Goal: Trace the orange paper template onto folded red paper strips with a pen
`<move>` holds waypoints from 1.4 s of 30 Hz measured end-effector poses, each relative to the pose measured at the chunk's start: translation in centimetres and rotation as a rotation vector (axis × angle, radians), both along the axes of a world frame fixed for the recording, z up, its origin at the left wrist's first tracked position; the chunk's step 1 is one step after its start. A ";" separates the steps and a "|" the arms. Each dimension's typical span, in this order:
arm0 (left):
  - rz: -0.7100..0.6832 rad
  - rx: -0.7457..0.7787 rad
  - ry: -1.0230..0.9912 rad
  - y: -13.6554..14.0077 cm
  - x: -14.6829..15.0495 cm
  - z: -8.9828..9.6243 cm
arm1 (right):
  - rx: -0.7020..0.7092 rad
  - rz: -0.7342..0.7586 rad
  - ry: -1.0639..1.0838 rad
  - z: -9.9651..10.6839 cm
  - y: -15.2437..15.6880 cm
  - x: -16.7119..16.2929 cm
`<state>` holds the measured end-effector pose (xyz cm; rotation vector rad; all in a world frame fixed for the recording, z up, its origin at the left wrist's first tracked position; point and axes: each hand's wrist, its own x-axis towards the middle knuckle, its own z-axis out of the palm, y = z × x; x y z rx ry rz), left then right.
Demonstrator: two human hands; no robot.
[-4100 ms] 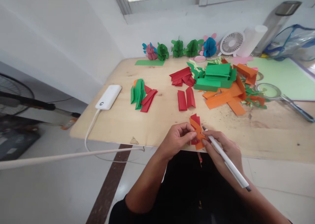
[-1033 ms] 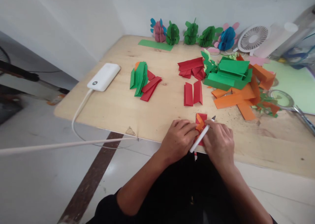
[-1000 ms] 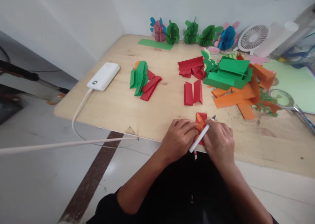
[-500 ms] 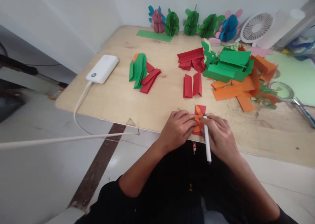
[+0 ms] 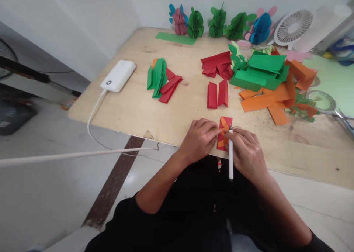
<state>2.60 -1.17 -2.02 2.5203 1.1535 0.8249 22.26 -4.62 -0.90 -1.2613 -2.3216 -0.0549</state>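
left hand (image 5: pixel 197 139) touches orange cutout (image 5: pixel 224 124); right hand (image 5: pixel 247 151) grips pen (image 5: pixel 231 154)

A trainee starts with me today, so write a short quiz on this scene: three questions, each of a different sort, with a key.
1. Multiple choice: in which hand is the white pen? A) left B) right C) neither
2. True or false: the left hand is resting on the white power bank.
3. Short answer: what stands next to the blue paper figure along the wall, on its right in the picture?

Key
1. B, the right hand.
2. False. Its fingertips are at the orange cut-out, which lies on red paper.
3. A white fan.
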 end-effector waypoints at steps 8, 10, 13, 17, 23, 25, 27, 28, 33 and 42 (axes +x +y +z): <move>0.001 -0.009 0.053 -0.1 0.1 0.2 | -0.051 -0.007 0.026 0.1 -0.1 0.0; -0.001 -0.025 0.037 -0.1 0.1 0.4 | -0.059 -0.001 0.018 0.1 -0.1 0.0; 0.009 -0.044 0.007 -0.1 0.2 0.6 | -0.049 -0.002 0.022 0.0 -0.2 0.0; 0.013 -0.045 -0.004 -0.2 0.3 0.7 | -0.036 0.005 0.033 -0.2 -0.2 0.1; 0.007 -0.050 0.006 -0.1 0.1 0.4 | -0.048 0.006 0.033 -0.2 -0.2 0.2; 0.005 -0.055 -0.006 -0.1 0.1 0.3 | -0.043 0.007 0.035 -0.2 -0.2 0.2; 0.012 -0.060 -0.006 -0.1 0.1 0.4 | -0.044 0.006 0.041 -0.2 -0.2 0.1; 0.017 -0.063 -0.003 -0.1 0.2 0.4 | -0.045 0.004 0.046 -0.1 -0.2 0.1; 0.036 -0.065 0.044 0.4 0.6 0.7 | -0.045 0.000 0.052 -0.1 -0.2 0.0; 0.081 0.024 0.168 1.4 1.2 0.9 | -0.054 0.010 0.047 -0.3 -0.1 0.2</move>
